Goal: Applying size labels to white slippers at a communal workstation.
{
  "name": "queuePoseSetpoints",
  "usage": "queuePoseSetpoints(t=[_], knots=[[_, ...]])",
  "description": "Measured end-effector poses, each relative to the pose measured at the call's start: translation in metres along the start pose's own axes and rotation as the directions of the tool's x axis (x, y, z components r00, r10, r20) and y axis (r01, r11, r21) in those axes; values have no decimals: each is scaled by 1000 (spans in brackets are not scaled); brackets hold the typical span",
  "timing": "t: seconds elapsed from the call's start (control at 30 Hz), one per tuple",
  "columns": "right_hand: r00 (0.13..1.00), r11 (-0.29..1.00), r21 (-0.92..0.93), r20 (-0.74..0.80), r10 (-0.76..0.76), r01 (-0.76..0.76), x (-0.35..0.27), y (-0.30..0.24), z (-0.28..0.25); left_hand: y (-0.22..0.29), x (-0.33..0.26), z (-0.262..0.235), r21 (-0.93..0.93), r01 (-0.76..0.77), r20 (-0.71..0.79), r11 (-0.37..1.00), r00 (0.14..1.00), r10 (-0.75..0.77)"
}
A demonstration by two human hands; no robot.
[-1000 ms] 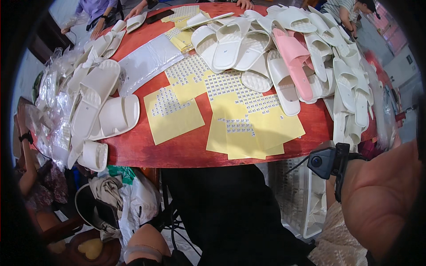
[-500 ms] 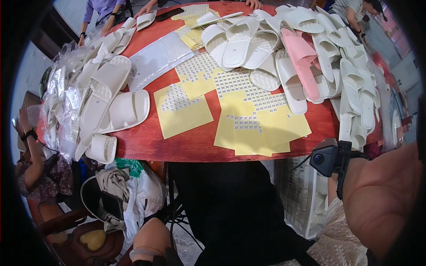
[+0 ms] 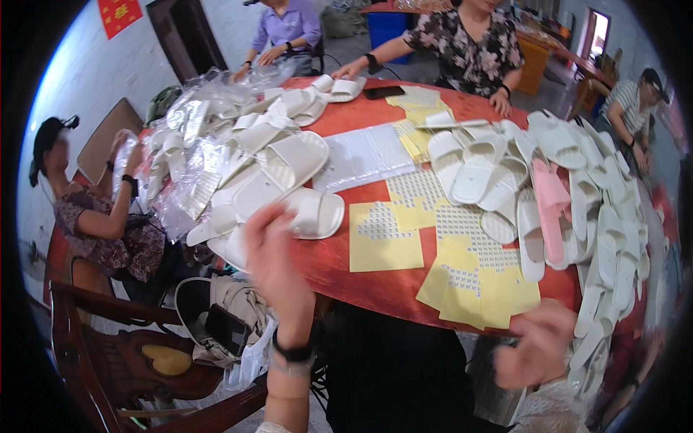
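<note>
My left hand (image 3: 273,263) is raised at the table's near left edge, in front of a pile of white slippers (image 3: 294,159). Its fingers stretch upward, a little blurred, with nothing visible in them. At the near right edge, my right hand (image 3: 538,345) is smeared by motion, its fingers seemingly bent. Beside it lie overlapping yellow sticker sheets (image 3: 451,296) with rows of small printed labels. Another yellow sheet (image 3: 382,252) lies between my hands. More white slippers (image 3: 476,173) are heaped to the right, with a pink slipper (image 3: 551,209) among them.
A stack of clear plastic bags (image 3: 364,155) lies mid-table on the red tabletop (image 3: 325,267), with a dark phone (image 3: 384,92) beyond. Crumpled plastic (image 3: 191,173) covers the left side. Several people sit or stand around. A wooden chair (image 3: 137,346) holding bags stands at lower left.
My view has swung up and left, showing more of the room. My left hand has risen to the table edge. My right hand has moved from the far right toward the sticker sheets.
</note>
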State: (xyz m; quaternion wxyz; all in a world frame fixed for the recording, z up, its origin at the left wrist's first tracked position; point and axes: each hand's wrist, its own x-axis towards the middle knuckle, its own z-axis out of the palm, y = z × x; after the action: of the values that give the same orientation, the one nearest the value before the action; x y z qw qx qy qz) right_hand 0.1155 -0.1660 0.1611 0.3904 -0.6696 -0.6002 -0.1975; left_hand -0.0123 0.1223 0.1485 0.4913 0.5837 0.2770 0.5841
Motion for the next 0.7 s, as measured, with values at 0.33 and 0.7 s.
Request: queuePoseSetpoints(t=[0.33, 0.7], knots=[[806, 759, 340, 444, 392, -556, -42, 3, 104, -150, 108, 28, 963, -45, 39, 265, 999, 30], [755, 729, 318, 518, 401, -606, -65, 5, 112, -154, 189, -7, 716, -230, 302, 660, 953, 5]])
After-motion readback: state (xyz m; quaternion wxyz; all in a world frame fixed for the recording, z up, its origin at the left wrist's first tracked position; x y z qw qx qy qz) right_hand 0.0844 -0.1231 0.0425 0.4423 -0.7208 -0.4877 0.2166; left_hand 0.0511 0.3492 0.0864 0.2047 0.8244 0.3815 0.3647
